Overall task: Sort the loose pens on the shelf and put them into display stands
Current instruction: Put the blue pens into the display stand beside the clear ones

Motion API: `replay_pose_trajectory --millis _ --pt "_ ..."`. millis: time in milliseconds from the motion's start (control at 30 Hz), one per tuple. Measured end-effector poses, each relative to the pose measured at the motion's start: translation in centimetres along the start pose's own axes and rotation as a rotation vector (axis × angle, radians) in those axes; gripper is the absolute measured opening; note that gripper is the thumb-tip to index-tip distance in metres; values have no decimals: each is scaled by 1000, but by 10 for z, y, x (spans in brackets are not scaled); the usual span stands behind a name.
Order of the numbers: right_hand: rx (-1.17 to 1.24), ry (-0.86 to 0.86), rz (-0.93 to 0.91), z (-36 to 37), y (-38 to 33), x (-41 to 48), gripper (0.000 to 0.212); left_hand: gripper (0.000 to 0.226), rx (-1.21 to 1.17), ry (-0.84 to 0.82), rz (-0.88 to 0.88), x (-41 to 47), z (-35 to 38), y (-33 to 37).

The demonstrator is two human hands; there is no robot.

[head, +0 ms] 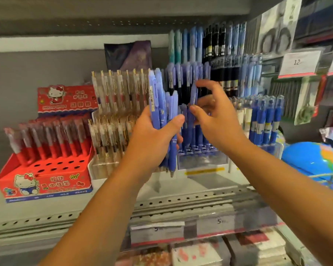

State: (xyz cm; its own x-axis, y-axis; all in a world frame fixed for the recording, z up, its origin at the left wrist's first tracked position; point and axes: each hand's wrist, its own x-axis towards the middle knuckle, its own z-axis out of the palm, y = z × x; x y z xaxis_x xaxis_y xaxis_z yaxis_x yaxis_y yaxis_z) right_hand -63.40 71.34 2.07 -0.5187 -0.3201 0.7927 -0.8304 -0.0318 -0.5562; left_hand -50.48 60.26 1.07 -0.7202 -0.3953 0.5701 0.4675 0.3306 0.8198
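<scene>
The left hand in the middle of the frame grips a bunch of blue pens and holds them upright. Just right of it, the right hand pinches one blue pen with thumb and fingers, in front of the clear stand full of blue pens. A red box of red pens sits on the shelf at the lower left.

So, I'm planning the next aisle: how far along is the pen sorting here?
Roughly midway, I'd judge. Done: the upper tiers of the clear tiered stand already look filled. In hand: the left hand holds a bundle of blue pens, and the right hand pinches a single blue pen in front of that stand. Left: the whole bundle; the red stand also shows open holes.
</scene>
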Motion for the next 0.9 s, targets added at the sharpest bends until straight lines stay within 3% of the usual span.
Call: replay_pose_trajectory --millis 367,567,667,767,900 --pt "-189 -218 51 4 8 -14 38 17 91 104 -39 -22 11 -10" --pt "-187 -215 93 3 9 -17 27 21 107 99 -28 -25 10 -10" --pt "-210 -122 58 3 6 -19 23 23 115 94 -23 -24 10 -9" --pt "13 -14 16 3 -8 -22 13 25 114 81 -11 -24 10 -9" --pt "427 -240 94 4 -21 -32 16 30 106 1 21 -25 13 -6"
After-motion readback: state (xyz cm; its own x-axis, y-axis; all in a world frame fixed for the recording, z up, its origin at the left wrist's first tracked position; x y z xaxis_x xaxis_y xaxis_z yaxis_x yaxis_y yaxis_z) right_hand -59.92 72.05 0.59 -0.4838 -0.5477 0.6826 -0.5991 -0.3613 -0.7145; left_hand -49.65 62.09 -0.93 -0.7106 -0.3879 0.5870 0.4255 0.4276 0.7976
